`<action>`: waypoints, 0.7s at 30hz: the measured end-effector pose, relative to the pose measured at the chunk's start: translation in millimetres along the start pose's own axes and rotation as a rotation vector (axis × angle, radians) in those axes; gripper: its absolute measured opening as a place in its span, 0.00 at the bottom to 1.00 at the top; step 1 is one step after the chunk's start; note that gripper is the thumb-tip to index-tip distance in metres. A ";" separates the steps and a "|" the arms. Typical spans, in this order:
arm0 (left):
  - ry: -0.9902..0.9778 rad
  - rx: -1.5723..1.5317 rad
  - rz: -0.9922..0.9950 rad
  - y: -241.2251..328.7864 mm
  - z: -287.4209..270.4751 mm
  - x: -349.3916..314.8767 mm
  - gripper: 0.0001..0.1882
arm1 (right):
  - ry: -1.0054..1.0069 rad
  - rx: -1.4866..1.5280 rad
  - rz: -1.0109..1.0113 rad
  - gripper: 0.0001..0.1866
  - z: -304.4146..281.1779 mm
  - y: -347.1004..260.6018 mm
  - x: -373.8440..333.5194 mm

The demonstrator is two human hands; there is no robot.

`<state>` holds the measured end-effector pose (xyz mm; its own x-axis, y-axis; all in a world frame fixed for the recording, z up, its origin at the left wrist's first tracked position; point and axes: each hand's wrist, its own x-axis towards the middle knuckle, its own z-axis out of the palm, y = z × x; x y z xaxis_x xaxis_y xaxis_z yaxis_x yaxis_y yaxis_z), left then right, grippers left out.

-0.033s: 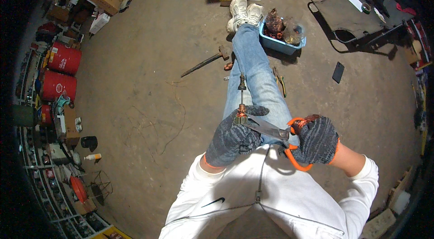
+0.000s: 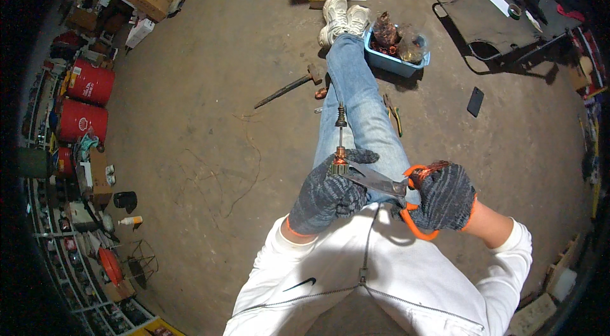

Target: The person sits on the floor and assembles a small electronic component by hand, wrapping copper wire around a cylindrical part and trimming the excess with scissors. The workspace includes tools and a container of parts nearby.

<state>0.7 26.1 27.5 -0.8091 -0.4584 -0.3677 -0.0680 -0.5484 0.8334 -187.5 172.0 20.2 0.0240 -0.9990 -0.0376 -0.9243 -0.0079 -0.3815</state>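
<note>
Grey-brown floor (image 2: 190, 132); left hand (image 2: 332, 191) grips copper-wound rotor (image 2: 340, 159), shaft (image 2: 341, 137) pointing far; right hand (image 2: 445, 196) clasps orange-handled scissors (image 2: 398, 188), blades (image 2: 376, 181) right of rotor.

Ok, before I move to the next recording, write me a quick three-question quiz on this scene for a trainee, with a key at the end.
1. Multiple choice: what does the right grip hold?
A) a screwdriver
B) orange-handled shears
C) a paintbrush

2. True or false: the phone lies on the floor, outside the blue tub.

3. Fill in the blank: the left grip holds a shafted part with ____-coloured windings near its lower end.

Key: 1. B; 2. True; 3. copper.
</note>
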 end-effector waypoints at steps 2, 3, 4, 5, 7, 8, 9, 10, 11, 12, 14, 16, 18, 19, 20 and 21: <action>-0.081 -0.201 -0.052 -1.0 -3.7 -0.5 0.30 | 0.021 -0.011 -0.004 0.24 3.5 0.6 0.4; -0.086 -0.326 -0.073 -2.9 -4.1 1.5 0.26 | 0.035 0.001 0.004 0.24 4.1 0.5 0.9; -0.074 -0.299 -0.067 -4.1 -4.4 -0.7 0.25 | 0.048 0.014 0.012 0.24 4.1 0.0 1.7; -0.062 -0.273 -0.061 -5.8 -3.9 -0.1 0.23 | 0.055 0.020 0.030 0.24 3.2 -0.7 2.4; -0.004 0.084 0.004 -8.3 -1.2 -5.6 0.26 | 0.056 0.033 0.040 0.23 0.0 -3.2 4.0; 0.003 0.060 0.046 -9.6 0.5 -4.8 0.26 | 0.054 0.036 0.051 0.23 -2.3 -4.4 4.5; 0.010 0.036 0.087 -10.8 2.5 -4.0 0.25 | 0.073 0.051 0.051 0.23 -5.1 -5.2 5.0; 0.016 0.012 0.129 -11.4 3.7 -2.7 0.25 | 0.093 0.067 0.053 0.22 -8.1 -5.6 5.1; 0.035 0.186 0.238 -11.4 4.1 -0.7 0.25 | 0.105 0.066 0.049 0.22 -11.1 -5.6 5.2; 0.053 0.361 0.347 -11.2 4.0 1.2 0.26 | 0.078 0.083 0.055 0.22 -14.1 -5.4 5.0; 0.054 0.439 0.359 -10.1 2.5 2.9 0.27 | 0.010 0.073 0.051 0.21 -19.0 -4.5 4.4; 0.008 0.228 0.210 -8.3 -0.6 0.5 0.30 | 0.047 0.149 0.015 0.21 -22.4 -4.4 3.3; -0.001 0.202 0.164 -7.7 -2.4 -0.6 0.32 | 0.056 0.169 0.003 0.21 -25.0 -4.7 2.7; -0.006 0.193 0.160 -7.5 -2.6 -0.8 0.32 | 0.048 0.155 0.011 0.20 -26.4 -4.5 2.7; -0.011 0.184 0.156 -7.4 -2.6 -0.9 0.33 | 0.032 0.132 0.017 0.20 -27.5 -4.3 2.8; -0.006 0.186 0.149 -7.3 -2.2 -0.5 0.32 | 0.007 0.149 0.028 0.20 -28.5 -4.2 3.0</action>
<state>2.9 28.8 20.7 -0.8219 -0.5198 -0.2331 -0.0536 -0.3368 0.9400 -194.4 167.8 48.0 -0.0039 -0.9990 -0.0438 -0.8581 0.0259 -0.5129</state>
